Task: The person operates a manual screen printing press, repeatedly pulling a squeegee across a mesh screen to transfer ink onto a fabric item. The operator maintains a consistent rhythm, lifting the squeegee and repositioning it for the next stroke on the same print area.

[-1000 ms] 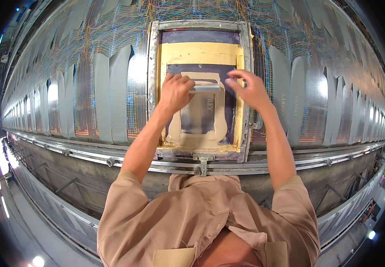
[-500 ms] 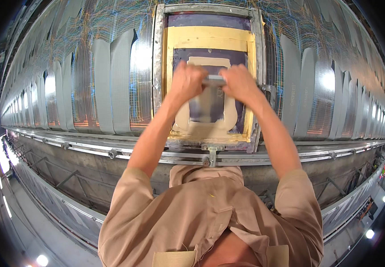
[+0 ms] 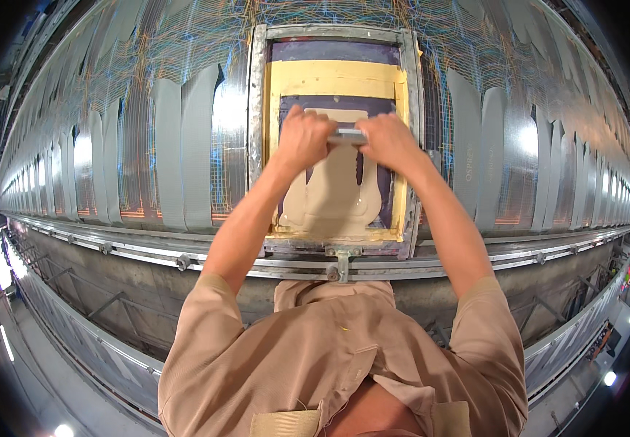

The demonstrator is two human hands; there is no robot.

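Both hands grip a squeegee [image 3: 346, 136] with a grey bar, held crosswise over a printing screen. My left hand [image 3: 306, 137] is closed round its left end and my right hand [image 3: 390, 140] round its right end. Beneath them lies the screen's metal frame [image 3: 259, 109], with purple mesh [image 3: 387, 186] and yellow tape [image 3: 337, 79] along the inner borders. Beige ink [image 3: 333, 200] coats the middle of the mesh and pools at the near end; a smaller patch shows beyond the squeegee. The squeegee's lower edge is hidden.
Grey cut pieces [image 3: 170, 153] lie in rows on the long, shiny table on both sides of the screen. A metal rail [image 3: 271, 269] runs along the near edge, with a clamp-like bracket [image 3: 342, 264] at the frame's front. Coloured lines cover the table's far part.
Beige ink now covers the mesh's middle, where purple showed before. My hands and the squeegee sit slightly farther toward the frame's far end. The whole view has shifted a little.
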